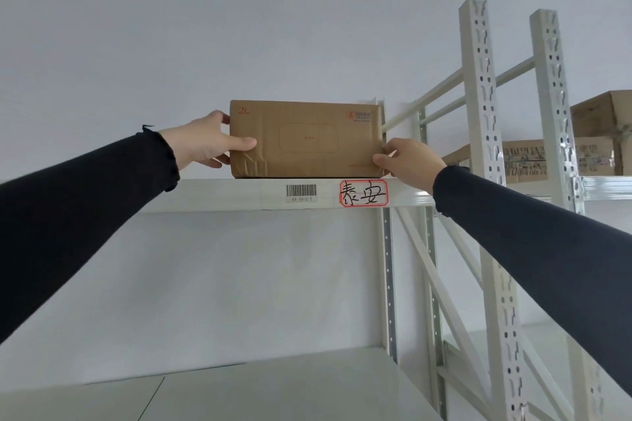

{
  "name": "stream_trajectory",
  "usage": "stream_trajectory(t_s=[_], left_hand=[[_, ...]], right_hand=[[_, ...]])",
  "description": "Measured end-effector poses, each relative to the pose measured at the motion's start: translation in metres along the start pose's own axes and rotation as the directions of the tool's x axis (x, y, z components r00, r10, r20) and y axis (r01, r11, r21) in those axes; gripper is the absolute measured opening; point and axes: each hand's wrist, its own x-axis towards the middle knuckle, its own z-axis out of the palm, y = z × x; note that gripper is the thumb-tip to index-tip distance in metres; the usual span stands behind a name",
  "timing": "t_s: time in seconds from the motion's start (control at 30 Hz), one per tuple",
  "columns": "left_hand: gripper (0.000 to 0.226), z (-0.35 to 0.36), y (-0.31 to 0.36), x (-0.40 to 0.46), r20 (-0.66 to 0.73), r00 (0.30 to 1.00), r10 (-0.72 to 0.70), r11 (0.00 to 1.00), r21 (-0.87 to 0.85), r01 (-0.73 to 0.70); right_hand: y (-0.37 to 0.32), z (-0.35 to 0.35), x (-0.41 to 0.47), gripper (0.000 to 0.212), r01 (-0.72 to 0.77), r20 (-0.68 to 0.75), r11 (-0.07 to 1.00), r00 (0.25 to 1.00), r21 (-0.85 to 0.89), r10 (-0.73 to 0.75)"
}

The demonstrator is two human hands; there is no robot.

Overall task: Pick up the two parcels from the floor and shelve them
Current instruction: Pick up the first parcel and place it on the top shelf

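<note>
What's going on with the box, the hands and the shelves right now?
Cardboard parcel: upright on the top shelf, at its front edge, closed.
Left hand: gripping the parcel's left end.
Right hand: gripping the parcel's lower right corner.
Top shelf: holds the parcel.
Lower shelf: bare where visible.
Neighbouring rack: carries cardboard boxes.

The parcel (305,139) was brown cardboard, matt, with crinkled tape at one low corner. The shelf (219,193) was painted metal, pale and a bit shiny. A paper barcode label (301,192) and a paper tag (363,193) with a red edge were stuck on it. The posts (478,133) were the same painted metal, with punched holes. The sleeves (89,215) were dark, soft cloth. The wall (239,27) looked smooth and matt.
</note>
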Motion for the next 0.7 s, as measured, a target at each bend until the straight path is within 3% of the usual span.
stream_trajectory(t_s=[0.13,0.4,0.57,0.7], left_hand=[[0.079,0.008,-0.003,0.011,-0.104,0.989,0.105,0.991,0.099,-0.094],[0.077,0.028,-0.009,0.044,-0.083,0.996,0.032,0.97,0.241,-0.011],[0.076,0.034,-0.014,0.056,-0.099,0.995,-0.012,0.961,0.272,0.038],[0.087,0.033,-0.018,0.053,-0.124,0.992,-0.011,0.94,0.338,0.053]], right_hand=[[0.0,0.004,0.012,0.03,0.005,0.051,1.0,0.999,-0.027,-0.004],[-0.005,0.02,0.047,0.03,-0.047,0.169,0.978,0.982,-0.204,0.083],[-0.007,0.029,0.057,0.03,-0.07,0.174,0.969,0.978,-0.238,0.114],[-0.005,0.03,0.054,0.026,-0.055,0.141,0.96,0.985,-0.276,0.097]])
